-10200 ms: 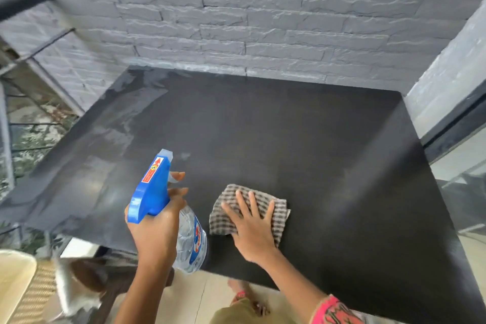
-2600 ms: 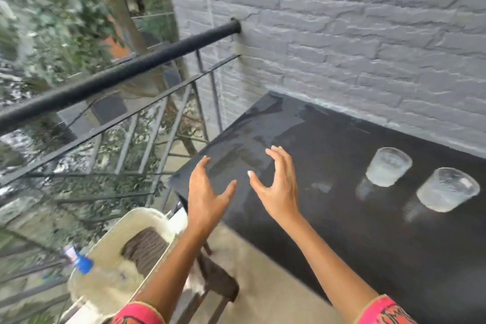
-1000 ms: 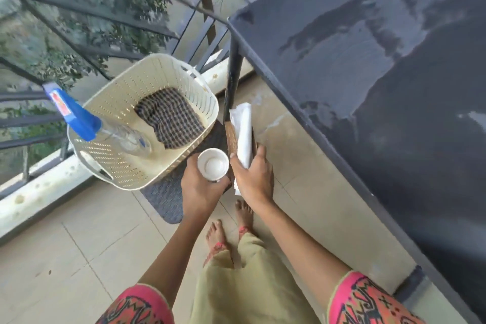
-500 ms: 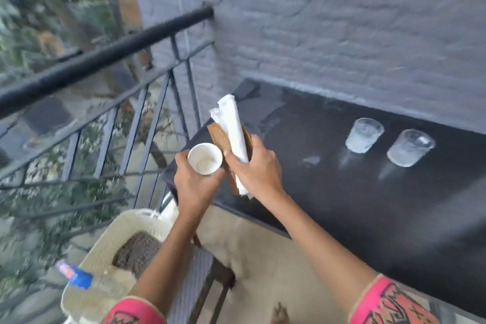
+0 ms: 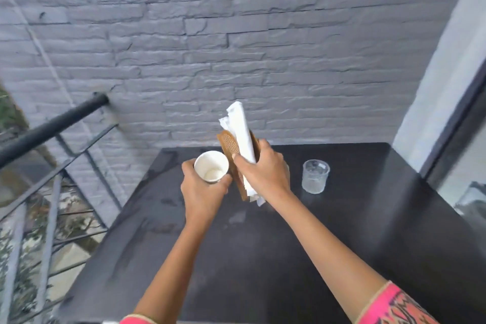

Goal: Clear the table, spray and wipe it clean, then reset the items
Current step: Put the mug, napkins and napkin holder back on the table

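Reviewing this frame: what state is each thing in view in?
Paper cup: gripped by left hand, above the table, open mouth up.
Napkin holder: gripped by right hand, tilted, napkins inside.
Glass: upright on table, untouched.
Table: damp streaks on left part.

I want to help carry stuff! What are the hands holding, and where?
The left hand grips a white paper cup round its side. The right hand grips a brown napkin holder with white napkins round its middle.
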`<state>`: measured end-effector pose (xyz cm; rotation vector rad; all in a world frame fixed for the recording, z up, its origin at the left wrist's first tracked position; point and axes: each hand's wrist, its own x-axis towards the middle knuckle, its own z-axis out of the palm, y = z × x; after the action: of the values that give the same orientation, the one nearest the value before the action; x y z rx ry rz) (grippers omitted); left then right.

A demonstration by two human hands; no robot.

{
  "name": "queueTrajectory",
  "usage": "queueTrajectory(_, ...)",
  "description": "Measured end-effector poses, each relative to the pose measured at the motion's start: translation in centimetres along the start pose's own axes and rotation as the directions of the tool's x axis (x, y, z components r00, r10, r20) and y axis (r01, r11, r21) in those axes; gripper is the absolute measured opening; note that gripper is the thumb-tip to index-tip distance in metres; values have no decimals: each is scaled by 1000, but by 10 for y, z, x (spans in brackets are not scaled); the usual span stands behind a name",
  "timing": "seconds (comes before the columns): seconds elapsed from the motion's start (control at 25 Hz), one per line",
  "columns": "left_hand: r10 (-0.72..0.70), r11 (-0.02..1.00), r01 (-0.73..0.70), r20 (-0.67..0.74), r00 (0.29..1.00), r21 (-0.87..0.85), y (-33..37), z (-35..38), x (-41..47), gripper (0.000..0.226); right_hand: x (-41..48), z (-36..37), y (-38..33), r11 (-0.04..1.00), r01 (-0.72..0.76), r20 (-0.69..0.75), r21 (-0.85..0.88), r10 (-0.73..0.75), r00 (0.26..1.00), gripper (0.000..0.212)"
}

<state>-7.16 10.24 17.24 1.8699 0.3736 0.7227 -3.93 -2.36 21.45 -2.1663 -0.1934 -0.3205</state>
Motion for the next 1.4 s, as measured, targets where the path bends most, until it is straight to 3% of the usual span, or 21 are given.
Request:
queueTrajectory(0.36, -67, 996, 74, 153, 986, -40, 20, 200, 17, 55, 120, -96, 170, 980, -188, -106, -59, 181, 978, 41)
queueTrajectory(0.6, -152, 988, 150, 223, 963, 26, 16, 287, 25, 60, 185, -131, 289, 921, -367, -119, -127, 353, 928, 37)
queueTrajectory(0.96, -189, 979, 163, 252, 949, 123, -12, 333, 44, 60, 242, -118, 402, 787, -593, -86, -172, 588, 805, 39)
queueTrajectory(1.4, -238, 965, 199, 250, 939, 169, -31, 347, 44, 60, 265, -118, 451, 699, -671, -130, -247, 662, 738, 46)
